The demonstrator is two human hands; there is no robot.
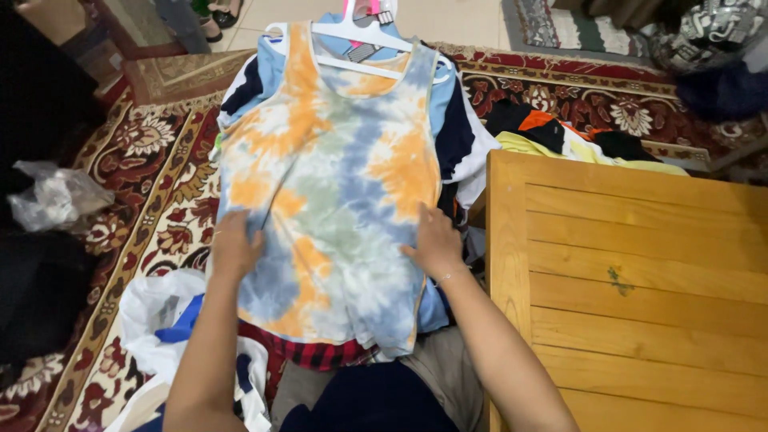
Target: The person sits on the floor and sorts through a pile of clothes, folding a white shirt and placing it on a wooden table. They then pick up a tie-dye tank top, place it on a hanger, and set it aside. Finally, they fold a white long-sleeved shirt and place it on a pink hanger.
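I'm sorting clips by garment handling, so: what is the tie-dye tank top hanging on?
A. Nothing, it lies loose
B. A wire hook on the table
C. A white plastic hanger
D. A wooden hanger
C: the tank top has its straps over a white hanger, with both hands flat on the fabric.

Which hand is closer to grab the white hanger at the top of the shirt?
Probably right. The right hand lies slightly higher on the tie-dye shirt than the left hand, so nearer the hanger.
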